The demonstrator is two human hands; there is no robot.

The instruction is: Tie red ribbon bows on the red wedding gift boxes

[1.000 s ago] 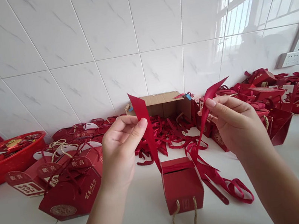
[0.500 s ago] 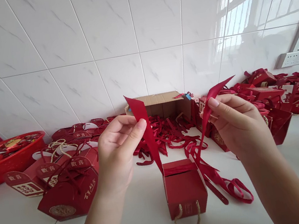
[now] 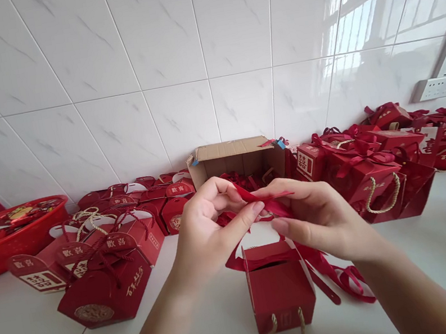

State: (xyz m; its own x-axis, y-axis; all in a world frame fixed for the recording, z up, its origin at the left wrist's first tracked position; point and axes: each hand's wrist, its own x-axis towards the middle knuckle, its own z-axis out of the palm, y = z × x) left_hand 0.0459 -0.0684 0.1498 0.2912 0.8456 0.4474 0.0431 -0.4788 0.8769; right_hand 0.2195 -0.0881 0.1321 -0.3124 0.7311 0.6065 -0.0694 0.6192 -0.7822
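Observation:
A small red gift box [image 3: 281, 288] with a twisted rope handle stands on the white table at the front centre. Above and behind it, my left hand [image 3: 218, 219] pinches a red ribbon [image 3: 275, 207] between thumb and fingers. My right hand [image 3: 314, 211] meets it from the other side, its fingers against the same ribbon. The ribbon's ends cross between the two hands, and part of it runs down to the box top. How the ribbon is folded at the fingertips is partly hidden.
Behind stands an open cardboard box [image 3: 232, 148] with red ribbons. Finished-looking red boxes [image 3: 106, 289] stand at left beside a red basin [image 3: 54, 218]. More ribboned boxes [image 3: 369, 174] crowd the right. A loose ribbon [image 3: 353, 282] lies right of the front box.
My hands have come together from far apart, lower and above the box. The two ribbon ends, held up separately before, now cross between my fingers.

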